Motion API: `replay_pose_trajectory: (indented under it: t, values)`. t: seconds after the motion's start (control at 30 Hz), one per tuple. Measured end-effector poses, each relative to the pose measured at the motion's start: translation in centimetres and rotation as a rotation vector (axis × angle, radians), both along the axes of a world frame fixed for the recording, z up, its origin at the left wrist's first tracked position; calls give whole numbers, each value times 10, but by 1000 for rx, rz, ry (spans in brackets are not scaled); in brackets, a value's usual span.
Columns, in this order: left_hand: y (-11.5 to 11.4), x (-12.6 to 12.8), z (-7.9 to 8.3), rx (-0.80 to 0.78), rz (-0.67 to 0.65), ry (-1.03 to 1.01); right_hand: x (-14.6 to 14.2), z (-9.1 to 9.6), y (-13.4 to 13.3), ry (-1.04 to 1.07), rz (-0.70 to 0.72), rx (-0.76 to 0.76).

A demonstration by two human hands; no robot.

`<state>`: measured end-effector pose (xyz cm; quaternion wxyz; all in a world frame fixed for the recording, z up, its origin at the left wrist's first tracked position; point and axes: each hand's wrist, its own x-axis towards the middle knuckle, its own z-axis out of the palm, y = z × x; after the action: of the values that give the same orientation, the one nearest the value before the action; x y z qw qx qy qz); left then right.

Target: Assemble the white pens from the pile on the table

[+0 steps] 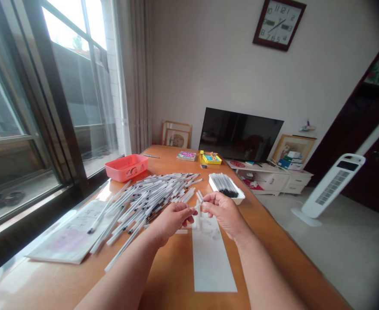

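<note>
My right hand (222, 212) is closed in a pinch on a slim pen (200, 196), whose pale end points up and away from me. Beside it, my left hand (178, 217) is also pinched, with its fingertips close to the right ones; what lies between them is too small to make out. Under both hands a long white strip (210, 262) lies on the table, with something clear near its far end. To the left spreads a heap of white pens (157, 193) with black tips. A white tray (239, 200) beyond my right hand holds a row of similar pens.
On the wooden table (170, 275), a pink basket (126, 168) stands at the back left, and a paper booklet (69, 237) lies under some pens. Farther back are a magazine (186, 156) and a yellow box (211, 159). A white tower fan (334, 185) stands to the right.
</note>
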<state>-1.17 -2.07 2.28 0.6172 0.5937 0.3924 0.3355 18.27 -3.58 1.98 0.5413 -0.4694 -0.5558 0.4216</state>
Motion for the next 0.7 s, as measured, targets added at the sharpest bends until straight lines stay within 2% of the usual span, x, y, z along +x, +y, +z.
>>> replay_pose_trajectory:
  t: [0.7]
  values:
    - [3,0,-6,40,-26,18,-1,5,-5,-31,54,-30]
